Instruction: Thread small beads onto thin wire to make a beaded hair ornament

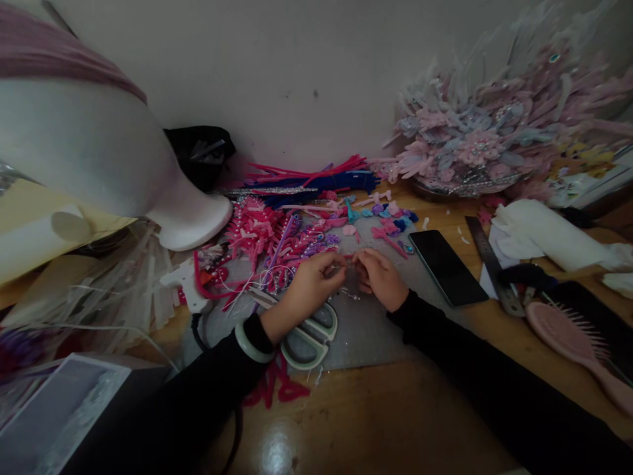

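Note:
Just above the grey mat [366, 336], my left hand [316, 280] and my right hand [380, 277] nearly meet, fingertips bent in a pinch. Between them shows a tiny reddish bit, too small to name. Under my left wrist lie scissors [330, 330] with pale green handles, their blades partly hidden by the wrist. Left of that hand is a heap of pink fuzzy-stem pieces [257, 227] with beads and purple bits. Beyond my right hand are small pink, blue and teal fuzzy shapes [383, 227]. White thread [235, 290] loops beside the heap.
A white glue gun [190, 287] and a white mannequin head [99, 145] stand left, near an open box [64, 402]. At right are a phone [448, 267], a metal ruler [494, 267] and a pink hairbrush [568, 340]. A pale floral arrangement [484, 145] fills the back right.

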Action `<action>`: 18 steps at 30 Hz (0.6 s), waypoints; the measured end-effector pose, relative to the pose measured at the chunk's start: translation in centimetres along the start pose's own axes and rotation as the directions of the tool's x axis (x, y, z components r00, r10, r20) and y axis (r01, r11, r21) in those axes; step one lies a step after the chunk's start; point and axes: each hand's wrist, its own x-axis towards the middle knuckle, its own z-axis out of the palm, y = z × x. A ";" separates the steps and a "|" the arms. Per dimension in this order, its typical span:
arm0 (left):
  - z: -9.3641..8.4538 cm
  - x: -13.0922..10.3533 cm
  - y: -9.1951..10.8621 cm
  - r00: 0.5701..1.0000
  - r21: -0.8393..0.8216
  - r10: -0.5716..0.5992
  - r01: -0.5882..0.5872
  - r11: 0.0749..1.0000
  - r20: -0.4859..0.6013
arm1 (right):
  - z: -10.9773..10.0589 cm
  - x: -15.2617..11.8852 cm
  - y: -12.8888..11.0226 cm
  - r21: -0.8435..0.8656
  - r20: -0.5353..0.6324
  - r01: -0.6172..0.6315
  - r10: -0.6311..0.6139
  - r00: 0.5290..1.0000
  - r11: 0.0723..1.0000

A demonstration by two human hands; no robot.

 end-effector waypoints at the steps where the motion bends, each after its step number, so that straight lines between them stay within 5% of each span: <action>1: 0.0 0.0 0.0 1.000 -0.010 -0.008 0.008 1.000 -0.002 | 0.0 0.0 -0.2 0.097 -0.001 -0.039 0.040 0.999 0.995; 4: 0.0 0.0 -0.2 0.999 -0.046 -0.033 0.033 0.998 -0.004 | -0.3 0.0 -0.8 0.140 0.013 -0.046 0.045 0.999 0.989; 7: 0.1 0.0 -0.4 0.999 -0.120 -0.052 0.051 0.991 -0.008 | -0.6 -0.3 -1.0 -0.152 0.024 0.154 -0.152 0.988 0.976; 12: 0.1 0.1 -0.6 0.997 -0.237 -0.081 0.075 0.969 -0.013 | -0.7 -0.7 -0.9 -0.531 0.124 0.464 -0.476 0.870 0.709; 18: 0.0 0.1 -0.7 0.994 -0.261 -0.104 0.104 0.960 0.010 | -1.1 -0.4 -0.5 -0.634 0.268 0.623 -0.625 0.733 0.459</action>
